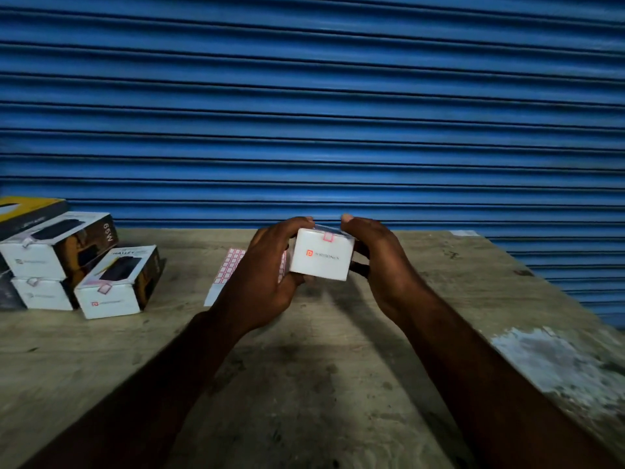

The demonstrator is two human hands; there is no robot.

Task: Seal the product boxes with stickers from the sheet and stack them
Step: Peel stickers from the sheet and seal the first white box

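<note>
Your left hand (267, 265) and right hand (378, 269) hold one white product box (321, 258) between them, lifted off the desk (304, 384) above its far middle. The left grip is clamped on the box's left side, with fingers curled beneath it and the thumb reaching to the upper rear edge. The right grip is clamped on the right side, with the thumb tip pressed on the rear top edge and the fingers curled round the box's right flank, largely in shadow. The box's white end face is turned toward you and carries an orange logo with grey lettering too blurred to read. A red-bordered square sticker (328, 237) is folded over the top front edge at its middle. The sticker sheet (226, 270), ruled in rows of red-bordered squares, lies flat on the desk just behind the left hand, which hides its right part. At the desk's left side stand three more boxes (111, 289): two stacked one upon the other, the upper marked "65W" on its dark side, and a third tilted against them in front. Each shows a sticker at its white end. A yellow-and-black box (30, 211) sits behind that stack. A blue roller shutter (304, 96) fills the background.
</note>
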